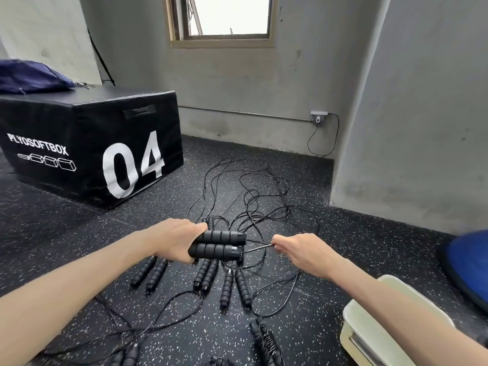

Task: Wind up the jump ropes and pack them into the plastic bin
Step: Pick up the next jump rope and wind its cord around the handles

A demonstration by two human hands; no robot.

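Observation:
My left hand (176,240) grips two black foam handles (221,243) of one jump rope, held side by side above the floor. My right hand (295,250) pinches the two thin black cords (257,246) where they leave the handles. Loose cord (237,191) trails away in loops over the speckled floor. Three more pairs of handles (208,273) lie in a row under my hands. A wound rope (265,340) lies nearer me. The pale plastic bin (369,331) stands at the lower right, partly behind my right forearm.
A black soft plyo box (87,146) marked 04 stands at the left with a dark blue bag (31,75) on top. A blue ball-like object (470,268) sits at the right edge. Grey walls close off the back and right. More handles (126,356) lie at the bottom left.

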